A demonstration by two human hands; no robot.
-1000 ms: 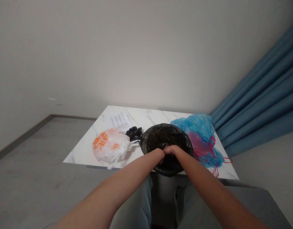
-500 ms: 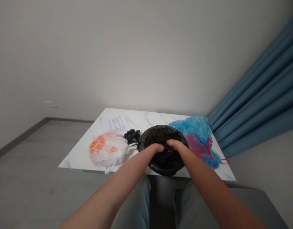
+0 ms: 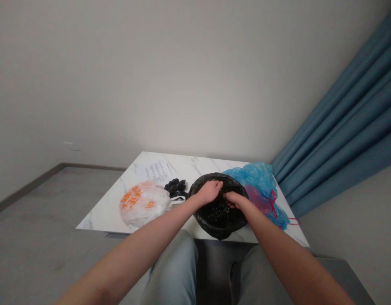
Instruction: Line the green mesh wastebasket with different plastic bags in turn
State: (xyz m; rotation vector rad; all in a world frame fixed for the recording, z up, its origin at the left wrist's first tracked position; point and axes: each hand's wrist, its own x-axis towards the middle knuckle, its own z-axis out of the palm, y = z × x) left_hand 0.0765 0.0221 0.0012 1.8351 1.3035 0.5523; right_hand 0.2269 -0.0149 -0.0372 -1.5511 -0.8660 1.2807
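A round bin lined with a black plastic bag stands at the front middle of the table, its mouth facing up. The liner is folded out over the rim and lies crumpled inside. My left hand is over the bin's opening, its fingers curled in. Just to its right, my right hand sits a bit lower in the mouth, fingers bent together. Dark plastic lies below both hands; what the fingers pinch, if anything, cannot be made out. The two hands are close but apart.
Left of the bin lie a white plastic bag with orange print, a crumpled black bag and a printed sheet. Blue plastic bags and a pink bag lie right on the marble-patterned table. A blue curtain hangs at right.
Both hands have come up from deep inside the bin, so more of their fingers now shows. The view has tilted slightly, shifting the table lower.
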